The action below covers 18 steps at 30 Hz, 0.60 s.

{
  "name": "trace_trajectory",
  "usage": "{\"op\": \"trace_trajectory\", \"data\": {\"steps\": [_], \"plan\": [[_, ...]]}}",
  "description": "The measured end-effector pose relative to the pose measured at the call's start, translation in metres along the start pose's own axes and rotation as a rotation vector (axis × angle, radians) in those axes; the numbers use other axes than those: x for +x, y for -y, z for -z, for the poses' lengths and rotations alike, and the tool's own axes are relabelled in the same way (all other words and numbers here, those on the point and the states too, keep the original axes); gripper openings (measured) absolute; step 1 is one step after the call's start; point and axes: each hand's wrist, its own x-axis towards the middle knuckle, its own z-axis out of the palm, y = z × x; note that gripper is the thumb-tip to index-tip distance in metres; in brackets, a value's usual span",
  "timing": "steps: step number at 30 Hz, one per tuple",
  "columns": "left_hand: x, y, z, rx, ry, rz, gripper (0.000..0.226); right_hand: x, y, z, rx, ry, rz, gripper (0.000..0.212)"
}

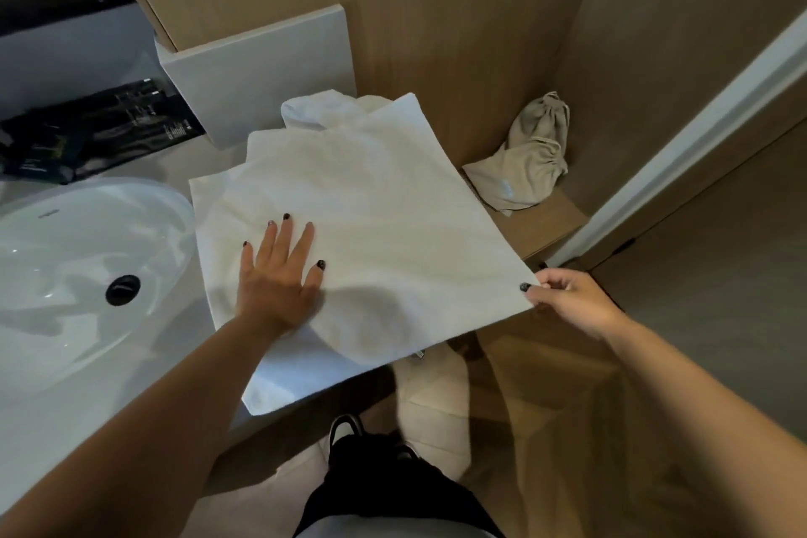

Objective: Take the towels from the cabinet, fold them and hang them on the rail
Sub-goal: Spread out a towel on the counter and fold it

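Both hands are on the white towel (371, 205) at mid-frame: my left hand (279, 275) lies flat with straight, spread fingers, pressing the cloth to the counter (87, 398), while my right hand (563, 297), at centre right, pinches the towel's near right corner between thumb and fingers and holds it out past the counter's edge.

I judge the task to be in its folding stage. The towel is out of the cabinet and lies in overlapping layers, so at least one fold looks made — though its lower left edge hangs off the counter front and the right side is unsupported. A second bunched white towel (314, 111) sits just behind it, toward the upper centre, seemingly not yet folded. No rail shows anywhere in the frame, so hanging is left to do for all of them, as far as I can see.

Containers, largest first: the white basin (65, 275) fills the left of the frame, with a dark drain (123, 289) and nothing else in it that I can make out. The open wooden cabinet shelf (546, 227) at right holds a crumpled beige drawstring bag (524, 162) — what is inside it is hidden. A dark packet (87, 131) lies on the counter at upper left; its print is too blurred to read.
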Motion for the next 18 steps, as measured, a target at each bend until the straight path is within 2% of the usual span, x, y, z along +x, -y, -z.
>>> {"op": "trace_trajectory", "data": {"steps": [3,4,6,7,8,10,12,13,15,18], "plan": [[0.000,0.000,0.001,-0.014,0.002,-0.007,0.070,0.008,-0.002,-0.005,-0.085,-0.047,-0.005,0.027],[-0.002,-0.001,0.002,-0.017,0.003,-0.016,0.069,0.009,-0.002,-0.007,-0.118,-0.061,-0.007,0.025],[-0.009,-0.006,0.005,-0.010,-0.022,-0.012,0.067,0.007,0.003,-0.014,-0.253,-0.115,-0.015,0.002],[-0.014,-0.012,0.006,-0.009,-0.028,0.007,0.065,0.008,0.006,-0.021,-0.344,-0.183,0.014,0.020],[-0.021,-0.019,0.005,-0.012,-0.040,0.014,0.064,0.007,0.011,-0.030,-0.427,-0.248,0.098,0.033],[-0.037,-0.035,-0.001,-0.034,-0.071,-0.024,0.064,0.003,0.031,-0.059,-0.501,-0.327,0.416,0.039],[-0.048,-0.045,-0.010,-0.031,-0.050,-0.040,0.065,0.005,0.054,-0.103,-0.565,-0.210,0.696,0.043],[-0.050,-0.046,-0.015,-0.020,-0.035,-0.028,0.066,0.007,0.066,-0.126,-0.626,-0.122,0.746,0.047],[-0.050,-0.043,-0.020,-0.005,-0.012,0.003,0.066,0.015,0.077,-0.166,-0.758,-0.003,0.755,0.051],[-0.055,-0.030,-0.018,0.007,-0.028,0.028,0.065,0.033,0.065,-0.178,-0.960,-0.033,0.810,0.055]]}}
